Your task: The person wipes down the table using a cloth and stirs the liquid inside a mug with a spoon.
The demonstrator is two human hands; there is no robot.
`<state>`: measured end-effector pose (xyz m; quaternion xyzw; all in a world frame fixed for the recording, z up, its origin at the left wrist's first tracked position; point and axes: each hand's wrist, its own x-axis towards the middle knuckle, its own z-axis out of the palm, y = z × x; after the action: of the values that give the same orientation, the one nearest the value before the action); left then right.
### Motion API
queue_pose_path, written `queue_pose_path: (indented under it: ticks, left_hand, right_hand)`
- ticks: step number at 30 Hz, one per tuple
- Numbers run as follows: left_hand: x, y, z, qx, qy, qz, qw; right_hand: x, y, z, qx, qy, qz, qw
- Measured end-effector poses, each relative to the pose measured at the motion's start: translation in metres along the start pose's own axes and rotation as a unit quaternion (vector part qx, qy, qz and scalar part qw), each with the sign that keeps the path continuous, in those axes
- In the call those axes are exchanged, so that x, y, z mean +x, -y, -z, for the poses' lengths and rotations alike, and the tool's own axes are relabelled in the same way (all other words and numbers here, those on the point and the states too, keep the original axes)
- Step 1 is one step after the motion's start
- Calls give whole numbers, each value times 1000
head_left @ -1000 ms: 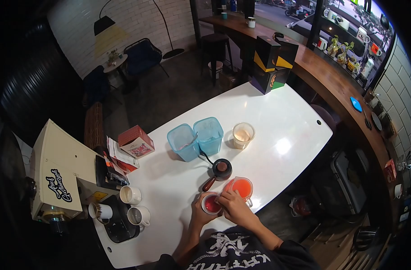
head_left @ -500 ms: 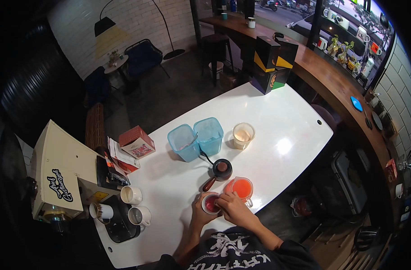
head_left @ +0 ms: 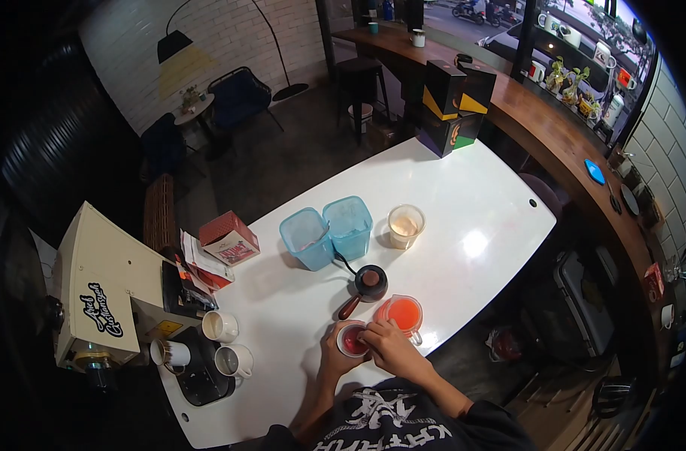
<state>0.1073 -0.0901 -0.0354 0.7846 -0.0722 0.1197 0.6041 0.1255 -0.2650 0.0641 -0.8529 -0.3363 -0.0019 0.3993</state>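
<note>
My left hand (head_left: 333, 355) is wrapped round the side of a small white cup (head_left: 352, 341) with dark red contents, held near the table's front edge. At the cup's right rim, the fingers of my right hand (head_left: 390, 350) are bent together over the opening; what they pinch, if anything, is hidden. Just beyond my right hand stands a clear jug (head_left: 403, 313) of orange-red liquid. A black gooseneck kettle (head_left: 371, 284) with a wooden handle sits behind the cup, its handle pointing toward my left hand.
Two blue plastic containers (head_left: 348, 229) and a clear cup of pale contents (head_left: 405, 228) stand farther back on the white table (head_left: 463, 301). Leftward are white mugs (head_left: 233, 361), a cream machine (head_left: 110, 282) and a red box (head_left: 230, 239). Black boxes (head_left: 454, 109) occupy the far corner.
My right fingers have shifted very slightly at the cup's rim, and the red surface inside looks a little different. The cup, jug and kettle stay in place.
</note>
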Motion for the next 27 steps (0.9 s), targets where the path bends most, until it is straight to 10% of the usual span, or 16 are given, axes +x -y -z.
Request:
queue_pose_path:
  ticks: [27]
  left_hand:
    - [2, -9, 0, 16, 7, 10, 1000]
  right_hand:
    - [0, -1, 7, 12, 2, -22, 1000]
